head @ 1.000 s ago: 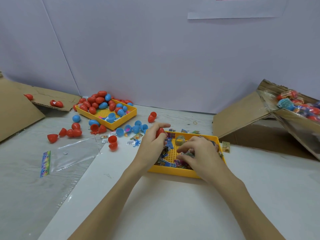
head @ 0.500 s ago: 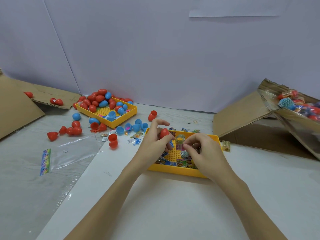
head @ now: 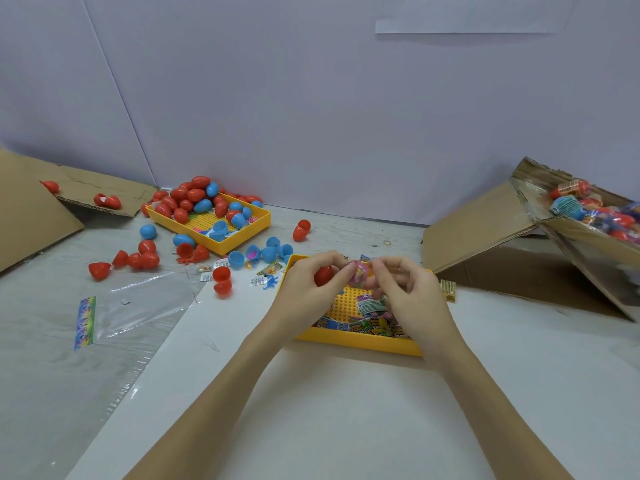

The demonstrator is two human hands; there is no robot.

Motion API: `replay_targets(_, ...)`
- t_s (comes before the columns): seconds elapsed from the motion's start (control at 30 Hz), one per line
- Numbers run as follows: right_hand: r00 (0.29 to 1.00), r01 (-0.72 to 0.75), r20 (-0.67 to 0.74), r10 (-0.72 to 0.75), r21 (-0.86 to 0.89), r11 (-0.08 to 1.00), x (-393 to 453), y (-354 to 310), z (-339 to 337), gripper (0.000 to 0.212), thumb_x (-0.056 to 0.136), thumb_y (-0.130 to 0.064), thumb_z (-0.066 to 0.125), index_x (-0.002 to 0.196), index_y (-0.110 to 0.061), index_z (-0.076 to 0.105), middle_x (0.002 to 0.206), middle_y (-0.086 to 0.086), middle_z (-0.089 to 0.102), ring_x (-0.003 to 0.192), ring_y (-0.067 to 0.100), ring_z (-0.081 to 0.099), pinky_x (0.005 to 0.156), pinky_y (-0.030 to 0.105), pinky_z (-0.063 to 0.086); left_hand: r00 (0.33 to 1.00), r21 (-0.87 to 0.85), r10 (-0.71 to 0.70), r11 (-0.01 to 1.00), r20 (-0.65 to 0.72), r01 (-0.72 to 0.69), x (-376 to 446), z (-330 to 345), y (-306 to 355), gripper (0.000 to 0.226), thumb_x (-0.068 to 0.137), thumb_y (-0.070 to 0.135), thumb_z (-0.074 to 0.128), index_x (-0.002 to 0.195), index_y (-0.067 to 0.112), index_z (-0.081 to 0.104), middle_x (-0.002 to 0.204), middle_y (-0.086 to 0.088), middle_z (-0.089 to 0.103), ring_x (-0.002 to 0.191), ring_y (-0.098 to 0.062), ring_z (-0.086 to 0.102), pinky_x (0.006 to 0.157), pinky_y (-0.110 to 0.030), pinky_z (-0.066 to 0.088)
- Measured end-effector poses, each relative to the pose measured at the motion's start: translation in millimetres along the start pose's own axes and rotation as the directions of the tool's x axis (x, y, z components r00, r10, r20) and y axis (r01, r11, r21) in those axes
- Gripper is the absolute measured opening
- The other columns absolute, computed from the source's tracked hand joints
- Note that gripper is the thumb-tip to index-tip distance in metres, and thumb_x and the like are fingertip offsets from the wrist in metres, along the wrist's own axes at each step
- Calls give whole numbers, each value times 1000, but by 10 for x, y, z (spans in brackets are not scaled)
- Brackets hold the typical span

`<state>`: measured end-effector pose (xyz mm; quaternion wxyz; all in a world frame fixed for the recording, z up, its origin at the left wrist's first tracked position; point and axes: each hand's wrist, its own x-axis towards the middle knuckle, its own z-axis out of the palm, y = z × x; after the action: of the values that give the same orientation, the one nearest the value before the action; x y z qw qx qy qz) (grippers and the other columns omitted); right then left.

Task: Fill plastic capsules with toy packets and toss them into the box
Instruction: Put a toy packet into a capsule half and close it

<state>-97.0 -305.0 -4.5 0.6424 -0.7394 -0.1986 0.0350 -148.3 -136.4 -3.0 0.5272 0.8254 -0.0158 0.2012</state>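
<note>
Red plastic capsule half [head: 322, 275] gripped in left hand [head: 309, 292]; right hand [head: 405, 292] pinches pink toy packet [head: 359, 273] beside it, above near yellow plastic tray [head: 356, 341] on desk. Cardboard box [head: 588, 237] far right.

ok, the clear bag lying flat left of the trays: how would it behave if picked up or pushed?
The clear bag is probably floppy: it lies flat and wrinkled on the table, so it would likely drape from a pinch. It looks thin and empty, so probably very light. Pushed, it would likely slide or crumple rather than roll.
</note>
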Motion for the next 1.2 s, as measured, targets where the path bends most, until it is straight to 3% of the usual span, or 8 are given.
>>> replay_targets(0.17, 992, -31, 120, 46, -123, 992, -24, -43, 21, 56, 75, -71, 62, 101, -22, 72, 88, -2, 77, 85, 10, 72, 73, 23, 58, 997, -24, -6, 1000, -72, 4, 5, 27, -20, 9, 96, 32, 69, 92, 24, 70, 78, 5, 67, 75, -10, 64, 66, -21, 53)
replay_targets(0.27, 992, -15, 123, 31, -131, 991, -27, -28, 22, 41, 86, -56, 69, 95, -16, 74, 87, 2, 76, 85, 18, 73, 78, 32, 61, 997, -14, 11, 1000, -80, -12, -2, 55, -27, 4, 95, 32, 71, 93, 30, 68, 76, 6, 65, 75, -8, 62, 66, -18, 52)
replay_targets(0.4, 1000, 0, 26, 1, -13, 1000, -7, 13, -19, 12, 94, -29, 73, 95, -18, 78, 86, -2, 78, 78, 6, 73, 63, 16, 51, 999, -5, -1, 1000, -32, 1, 4, 42, -32, 6, 94, 31, 73, 92, 30, 68, 75, 0, 62, 71, -12, 60, 65, -23, 52)
replay_targets(0.53, 998, -48, -35, 51, 89, 995, 13, 34, -20, 7, 92, -25, 77, 93, -17, 78, 81, -4, 76, 73, -2, 66, 60, 11, 48, 998, 0, -7, 1000, 69, 7, 1, 23, -52, 9, 89, 32, 78, 91, 27, 71, 68, 17, 55, 66, 0, 54, 61, -13, 46)
replay_targets(0.7, 995, -101, 35, 96, 177, 979, 7, 15, -60, 9, 90, -23, 78, 98, -19, 79, 90, -4, 79, 78, -3, 68, 64, 12, 50, 995, 5, 54, 998, 89, -55, -13, 42, -42, 8, 88, 28, 80, 89, 27, 72, 68, 14, 54, 64, -2, 51, 60, -17, 43)
replay_targets(0.9, 981, -153, -60, 187, 364, 919, 33, 23, -101, 18, 91, -22, 76, 106, -13, 78, 94, 4, 80, 83, 8, 74, 65, 18, 56, 956, -144, -49, 985, 289, 94, -16, -36, -9, 35, 95, 26, 66, 124, 39, 53, 93, 16, 64, 86, -2, 61, 78, -20, 52)
replay_targets(1.0, 983, -112, -116, 144, 248, 962, 29, 52, -77, 18, 90, -25, 77, 102, -12, 78, 88, 2, 79, 80, 8, 74, 61, 20, 56, 969, -210, -34, 974, 245, 87, -7, -80, -15, 24, 105, 7, 49, 124, 22, 46, 103, 8, 70, 84, -6, 58, 73, -21, 47)
replay_targets(1.2, 990, 6, -138, -11, -36, 999, 18, 95, -12, 12, 94, -28, 74, 90, -17, 79, 76, 1, 75, 75, 15, 71, 69, 32, 60, 967, -177, -145, 967, 207, 183, 8, -56, -38, 36, 101, -6, 43, 114, 24, 59, 87, 5, 66, 69, -5, 59, 63, -21, 50)
